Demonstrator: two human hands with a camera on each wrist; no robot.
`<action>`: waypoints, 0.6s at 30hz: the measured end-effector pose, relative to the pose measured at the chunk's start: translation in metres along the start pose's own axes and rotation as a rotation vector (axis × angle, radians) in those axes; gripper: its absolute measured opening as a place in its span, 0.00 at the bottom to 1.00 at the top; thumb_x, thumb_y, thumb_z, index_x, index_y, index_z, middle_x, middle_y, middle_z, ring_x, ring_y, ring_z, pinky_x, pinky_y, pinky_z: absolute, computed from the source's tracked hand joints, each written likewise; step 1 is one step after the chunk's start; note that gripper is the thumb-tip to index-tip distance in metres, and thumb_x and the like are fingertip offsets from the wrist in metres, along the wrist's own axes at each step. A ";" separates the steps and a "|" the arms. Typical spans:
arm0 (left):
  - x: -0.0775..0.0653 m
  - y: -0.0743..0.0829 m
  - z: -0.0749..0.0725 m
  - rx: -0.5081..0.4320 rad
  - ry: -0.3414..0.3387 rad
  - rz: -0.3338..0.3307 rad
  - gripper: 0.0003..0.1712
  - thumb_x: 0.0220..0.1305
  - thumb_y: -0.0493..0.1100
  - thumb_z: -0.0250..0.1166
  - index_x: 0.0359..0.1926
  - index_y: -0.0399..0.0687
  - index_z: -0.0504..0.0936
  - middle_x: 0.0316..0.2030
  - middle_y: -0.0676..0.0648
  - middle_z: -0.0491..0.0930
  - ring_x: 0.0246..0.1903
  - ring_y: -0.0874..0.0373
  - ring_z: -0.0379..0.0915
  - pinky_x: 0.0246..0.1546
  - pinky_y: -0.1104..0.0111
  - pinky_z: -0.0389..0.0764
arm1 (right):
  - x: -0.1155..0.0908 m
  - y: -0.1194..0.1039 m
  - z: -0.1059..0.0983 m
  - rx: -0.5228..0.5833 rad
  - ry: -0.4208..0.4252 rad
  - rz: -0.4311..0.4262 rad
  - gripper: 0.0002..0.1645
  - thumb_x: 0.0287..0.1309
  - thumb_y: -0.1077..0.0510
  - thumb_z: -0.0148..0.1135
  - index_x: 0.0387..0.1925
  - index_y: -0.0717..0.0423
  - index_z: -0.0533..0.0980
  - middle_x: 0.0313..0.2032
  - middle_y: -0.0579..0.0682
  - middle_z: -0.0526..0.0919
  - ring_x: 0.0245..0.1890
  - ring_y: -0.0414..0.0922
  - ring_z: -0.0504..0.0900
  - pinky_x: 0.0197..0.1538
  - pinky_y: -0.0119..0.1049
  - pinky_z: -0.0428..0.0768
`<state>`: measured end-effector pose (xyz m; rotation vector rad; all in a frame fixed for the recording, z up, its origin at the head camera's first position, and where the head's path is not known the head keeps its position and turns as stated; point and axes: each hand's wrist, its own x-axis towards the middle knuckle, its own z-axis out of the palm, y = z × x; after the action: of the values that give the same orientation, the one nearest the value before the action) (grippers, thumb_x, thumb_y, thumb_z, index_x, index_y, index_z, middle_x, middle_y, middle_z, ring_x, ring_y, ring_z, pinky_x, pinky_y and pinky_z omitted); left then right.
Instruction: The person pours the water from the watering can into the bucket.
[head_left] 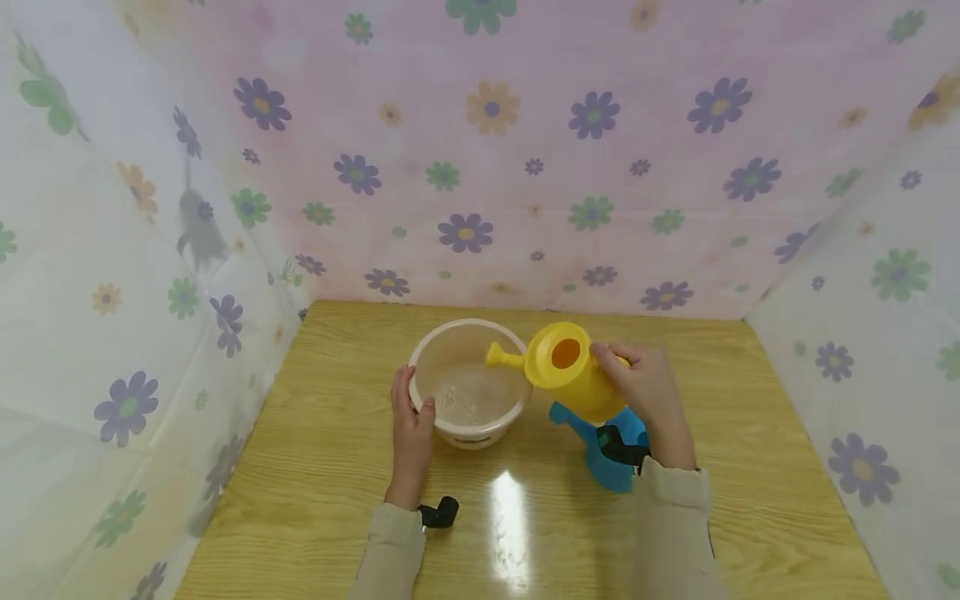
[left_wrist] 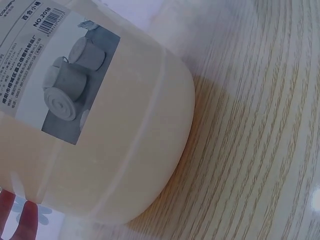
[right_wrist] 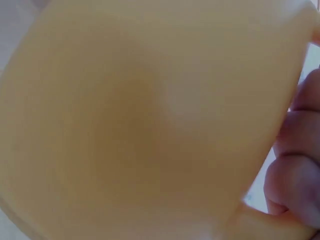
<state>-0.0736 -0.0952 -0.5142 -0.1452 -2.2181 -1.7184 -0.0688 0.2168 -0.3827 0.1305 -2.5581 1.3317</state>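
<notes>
- Backdrop: flower-print sheet [head_left: 555, 287], pink at the rear, whiter down both sides. Work surface is a wood-grain table [head_left: 300, 508], bright glare [head_left: 510, 525] at near centre.
- Bucket [head_left: 450, 358]: cream, round, upright on the table, just left of centre. Clear liquid [head_left: 472, 396] inside, bright specks on it.
- Left hand [head_left: 412, 429]: on the bucket's left side, thumb and fingers spread wide. Thumb at the near rim, fingers nearly straight against the wall. Left wrist view catches two fingertips beside the wall.
- Label [left_wrist: 70, 70] on the bucket's outer wall: printed text, barcode, picture of buckets, "NO.2018".
- Right hand [head_left: 648, 383]: holding the yellow can [head_left: 581, 396], fingers curled round its handle [right_wrist: 267, 225].
- Yellow can: tilted left, spout [head_left: 504, 358] over the bucket's right rim, tip above the inside. Orange showing through the top opening.
- Blue can [head_left: 611, 471]: on the table right of the bucket, below the yellow can in head view, partly hidden by the right wrist's black mount [head_left: 622, 448]. Can't tell if the cans touch.
- Sleeves [head_left: 393, 537]: beige, both arms.
</notes>
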 end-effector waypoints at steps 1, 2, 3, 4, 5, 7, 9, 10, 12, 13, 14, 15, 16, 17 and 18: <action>0.000 -0.005 0.001 0.009 0.003 -0.002 0.31 0.61 0.44 0.51 0.65 0.55 0.55 0.66 0.46 0.46 0.63 0.52 0.46 0.56 0.50 0.57 | -0.003 -0.001 0.001 0.016 0.014 0.017 0.26 0.56 0.49 0.56 0.07 0.54 0.65 0.07 0.44 0.55 0.11 0.43 0.57 0.14 0.33 0.54; 0.000 -0.007 0.001 0.015 0.008 -0.005 0.30 0.62 0.44 0.51 0.65 0.57 0.55 0.66 0.47 0.46 0.63 0.52 0.46 0.56 0.50 0.57 | -0.006 -0.003 0.001 0.033 0.022 0.028 0.26 0.56 0.51 0.56 0.07 0.55 0.65 0.08 0.44 0.56 0.11 0.43 0.58 0.14 0.33 0.55; -0.001 -0.009 0.001 0.012 0.015 -0.002 0.30 0.62 0.45 0.51 0.65 0.58 0.55 0.66 0.48 0.46 0.63 0.53 0.46 0.56 0.50 0.57 | -0.009 -0.007 0.000 0.050 0.026 0.041 0.25 0.56 0.52 0.57 0.08 0.57 0.65 0.08 0.44 0.56 0.12 0.43 0.58 0.15 0.33 0.55; -0.001 -0.010 0.001 0.017 0.020 0.006 0.30 0.62 0.45 0.51 0.65 0.59 0.55 0.66 0.48 0.47 0.63 0.53 0.46 0.56 0.50 0.57 | -0.013 -0.010 0.000 0.072 0.023 0.053 0.24 0.56 0.54 0.57 0.09 0.58 0.66 0.08 0.45 0.57 0.12 0.43 0.59 0.16 0.33 0.56; -0.001 -0.007 0.000 0.012 0.020 0.008 0.30 0.62 0.45 0.51 0.65 0.56 0.55 0.66 0.47 0.47 0.63 0.51 0.46 0.55 0.49 0.57 | -0.016 -0.012 -0.001 0.101 0.014 0.053 0.22 0.55 0.55 0.57 0.10 0.58 0.66 0.09 0.46 0.57 0.13 0.44 0.59 0.16 0.33 0.57; -0.002 0.003 -0.002 0.002 0.018 0.012 0.30 0.62 0.42 0.50 0.65 0.50 0.55 0.66 0.44 0.47 0.63 0.49 0.46 0.55 0.48 0.56 | -0.022 -0.010 -0.003 0.165 -0.015 0.066 0.18 0.55 0.56 0.58 0.15 0.59 0.68 0.12 0.48 0.59 0.15 0.45 0.61 0.19 0.34 0.60; -0.001 0.004 -0.002 -0.005 0.017 0.027 0.30 0.61 0.40 0.51 0.64 0.45 0.55 0.65 0.41 0.47 0.63 0.46 0.46 0.55 0.47 0.55 | -0.026 -0.006 -0.004 0.241 -0.057 0.066 0.13 0.55 0.56 0.58 0.20 0.60 0.70 0.14 0.50 0.61 0.18 0.45 0.62 0.21 0.35 0.62; -0.001 0.005 -0.002 -0.005 0.012 0.029 0.30 0.61 0.39 0.51 0.64 0.44 0.55 0.65 0.41 0.46 0.63 0.46 0.45 0.55 0.46 0.55 | -0.027 -0.001 -0.004 0.275 -0.072 0.060 0.11 0.55 0.57 0.58 0.23 0.60 0.71 0.16 0.50 0.63 0.19 0.46 0.63 0.22 0.36 0.64; 0.000 0.001 -0.001 -0.001 0.011 0.034 0.31 0.61 0.39 0.51 0.65 0.45 0.55 0.65 0.41 0.46 0.63 0.46 0.45 0.55 0.47 0.55 | -0.028 0.007 -0.004 0.324 -0.088 0.050 0.08 0.56 0.58 0.57 0.29 0.60 0.73 0.20 0.51 0.67 0.22 0.46 0.65 0.25 0.35 0.67; 0.001 -0.005 0.000 0.002 0.011 0.040 0.31 0.61 0.40 0.51 0.65 0.47 0.55 0.66 0.41 0.46 0.63 0.47 0.45 0.55 0.47 0.56 | -0.029 0.008 -0.004 0.341 -0.087 0.051 0.07 0.56 0.59 0.57 0.31 0.61 0.73 0.23 0.52 0.69 0.24 0.46 0.66 0.26 0.35 0.68; 0.001 -0.010 0.001 0.006 0.013 0.044 0.31 0.61 0.41 0.51 0.65 0.50 0.55 0.66 0.43 0.46 0.63 0.48 0.45 0.55 0.47 0.56 | -0.029 0.008 -0.004 0.360 -0.086 0.035 0.07 0.56 0.60 0.56 0.32 0.62 0.73 0.24 0.52 0.70 0.25 0.46 0.67 0.27 0.35 0.69; 0.001 -0.011 0.002 0.005 0.015 0.044 0.31 0.61 0.42 0.51 0.65 0.52 0.55 0.66 0.45 0.46 0.63 0.49 0.46 0.55 0.48 0.56 | -0.029 0.009 -0.004 0.366 -0.079 0.025 0.07 0.56 0.61 0.56 0.33 0.63 0.74 0.26 0.52 0.71 0.25 0.45 0.67 0.28 0.34 0.69; 0.001 -0.011 0.002 0.001 0.018 0.044 0.31 0.61 0.42 0.51 0.65 0.53 0.55 0.66 0.45 0.46 0.63 0.49 0.46 0.55 0.48 0.57 | -0.029 0.009 -0.004 0.365 -0.067 0.019 0.07 0.56 0.62 0.56 0.34 0.63 0.74 0.27 0.52 0.72 0.26 0.45 0.67 0.29 0.33 0.70; 0.001 -0.012 0.003 0.000 0.020 0.043 0.31 0.61 0.42 0.51 0.65 0.54 0.55 0.66 0.45 0.47 0.63 0.50 0.46 0.55 0.48 0.56 | -0.029 0.009 -0.004 0.368 -0.055 0.018 0.07 0.56 0.62 0.56 0.34 0.63 0.75 0.28 0.52 0.73 0.26 0.45 0.67 0.29 0.33 0.70; 0.001 -0.012 0.003 -0.005 0.021 0.045 0.31 0.60 0.42 0.52 0.65 0.55 0.55 0.66 0.45 0.47 0.63 0.50 0.46 0.55 0.48 0.56 | -0.029 0.009 -0.004 0.360 -0.041 0.023 0.07 0.56 0.62 0.56 0.34 0.63 0.75 0.28 0.52 0.73 0.27 0.45 0.67 0.30 0.33 0.70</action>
<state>-0.0781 -0.0952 -0.5258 -0.1752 -2.1792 -1.6938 -0.0421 0.2239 -0.3953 0.1959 -2.3308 1.8039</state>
